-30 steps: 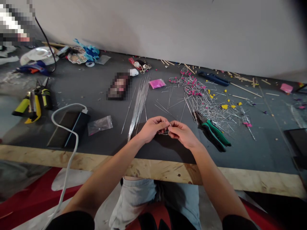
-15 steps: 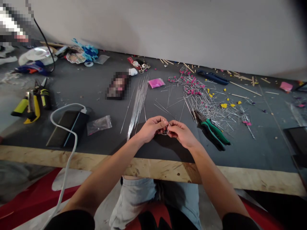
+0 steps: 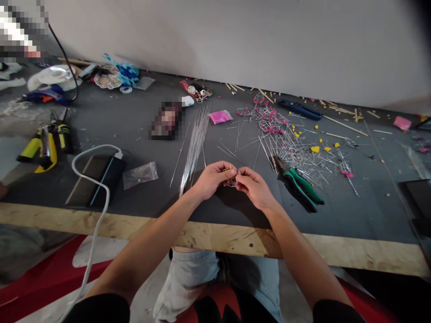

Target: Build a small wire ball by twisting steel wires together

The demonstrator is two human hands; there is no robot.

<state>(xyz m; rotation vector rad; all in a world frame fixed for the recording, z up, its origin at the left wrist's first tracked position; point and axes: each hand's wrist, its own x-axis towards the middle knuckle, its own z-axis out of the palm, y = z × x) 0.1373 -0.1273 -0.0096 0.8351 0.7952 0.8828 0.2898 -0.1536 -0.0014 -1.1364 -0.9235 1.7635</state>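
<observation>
My left hand [image 3: 211, 180] and my right hand [image 3: 255, 187] meet fingertip to fingertip just above the dark table top [image 3: 141, 134], near its front edge. Between them they pinch a small bent piece of thin wire [image 3: 232, 180], curled into a loop shape. Green-handled pliers [image 3: 298, 184] lie on the table right of my right hand. A bundle of straight wires [image 3: 195, 143] lies just beyond my left hand.
A heap of bent wires with pink and yellow beads [image 3: 286, 134] spreads at the right. A pink packet [image 3: 220, 117] lies behind the bundle. A black power bank [image 3: 96, 179] with a white cable [image 3: 90, 215], a small plastic bag [image 3: 139, 175] and yellow tools [image 3: 45, 146] sit at the left.
Both hands stay together on the wire piece, with only slight finger movement. The view shifted a little.
</observation>
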